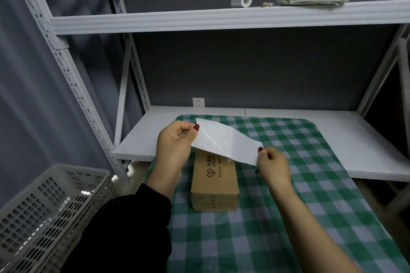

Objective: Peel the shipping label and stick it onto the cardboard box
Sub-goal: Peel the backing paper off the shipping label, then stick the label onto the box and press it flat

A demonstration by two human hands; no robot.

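A long brown cardboard box (214, 182) with a black printed logo lies on the green checked cloth (288, 195), its short end toward me. Above its far end I hold a white shipping label (224, 139) stretched between both hands. My left hand (175, 146) pinches the label's left end between thumb and fingers. My right hand (274, 165) pinches its right end. The label is partly split: a layer curls down near the middle toward the box. The box's far end is hidden behind the label.
A white perforated plastic basket (44, 210) stands at the lower left. White metal shelving (221, 20) surrounds the work surface; its upper shelf holds a roll of tape (241, 0) and folded cloth (315, 1). A wall socket (198, 102) sits at the back.
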